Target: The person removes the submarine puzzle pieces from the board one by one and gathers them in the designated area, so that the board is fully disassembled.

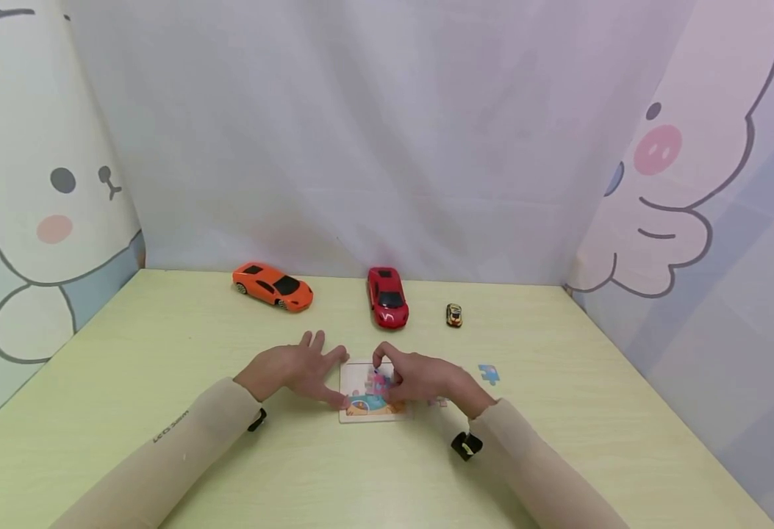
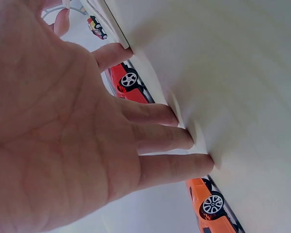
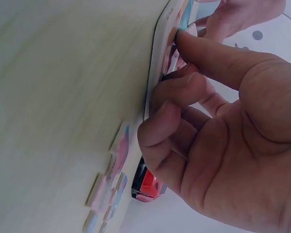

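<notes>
Here a small puzzle board [image 1: 363,410] lies flat near the middle of the pale green table [image 1: 162,353], between both hands. The right hand [image 1: 426,380] hovers over its right half, fingers [image 3: 194,90] curled, thumb and forefinger pinching a pink puzzle piece [image 3: 174,60] against the board; the right wrist view shows this pinch up close, which the head view blurs. The left hand [image 1: 297,371] rests beside the board's left edge, fingers [image 2: 160,141] straight and spread, tips pressing the table, holding nothing; the left wrist view confirms the flat open palm.

Loose pieces [image 3: 109,189] lie just right of the board, seen edge-on from the right wrist, and one blue piece [image 1: 489,374] sits apart, visible only from the head. Farther back stand an orange toy car [image 1: 273,286], a red toy car [image 1: 387,296] and a tiny yellow car [image 1: 453,314]; the left wrist view catches all three. A curtain with cartoon animals [image 1: 56,198] encloses the table.
</notes>
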Tool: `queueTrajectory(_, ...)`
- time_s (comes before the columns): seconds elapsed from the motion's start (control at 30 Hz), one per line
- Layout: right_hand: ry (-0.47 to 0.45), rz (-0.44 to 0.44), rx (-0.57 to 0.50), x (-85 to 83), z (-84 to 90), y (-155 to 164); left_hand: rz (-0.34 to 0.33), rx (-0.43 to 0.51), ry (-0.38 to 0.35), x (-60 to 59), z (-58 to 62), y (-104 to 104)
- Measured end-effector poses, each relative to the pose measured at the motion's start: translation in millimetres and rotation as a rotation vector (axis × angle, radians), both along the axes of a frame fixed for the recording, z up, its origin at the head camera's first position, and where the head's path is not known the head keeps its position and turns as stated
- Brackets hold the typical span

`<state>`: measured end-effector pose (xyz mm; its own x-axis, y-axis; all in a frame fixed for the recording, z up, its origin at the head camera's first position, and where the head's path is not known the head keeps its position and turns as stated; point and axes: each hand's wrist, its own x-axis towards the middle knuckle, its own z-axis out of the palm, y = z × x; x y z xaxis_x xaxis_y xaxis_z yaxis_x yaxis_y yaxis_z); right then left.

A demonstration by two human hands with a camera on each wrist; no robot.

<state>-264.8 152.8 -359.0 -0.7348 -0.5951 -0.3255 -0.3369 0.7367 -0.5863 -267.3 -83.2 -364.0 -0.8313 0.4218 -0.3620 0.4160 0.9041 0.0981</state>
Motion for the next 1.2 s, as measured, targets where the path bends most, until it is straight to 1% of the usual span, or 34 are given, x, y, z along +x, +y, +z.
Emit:
queueTrajectory(0.2,0.047,-0.018,-0.008,-0.8,-1.2,-1.7,-0.005,-0.001,-0.007,0.7,0.6,0.0)
queueTrajectory(0.27,0.075,-0.016,-0.017,-2.0,-1.4,-2.1,-0.003,-0.002,-0.006,1.9,1.0,-0.1)
queueTrajectory(0.47,0.173,0.016,-0.092,-5.2,-0.3,-2.7,0.000,-0.004,0.003,3.6,0.7,0.3)
queueTrajectory(0.67,0.186,-0.006,-0.111,-5.6,3.2,-1.7,-0.003,-0.002,0.008,4.3,1.5,0.7)
queueTrajectory(1.0,0.203,-0.009,-0.131,-6.7,3.1,-2.0,0.011,-0.005,0.010,5.6,2.1,1.0)
queueTrajectory(1.2,0.192,0.014,-0.162,-8.1,3.6,-1.4,0.008,-0.009,0.009,3.8,-0.1,0.5)
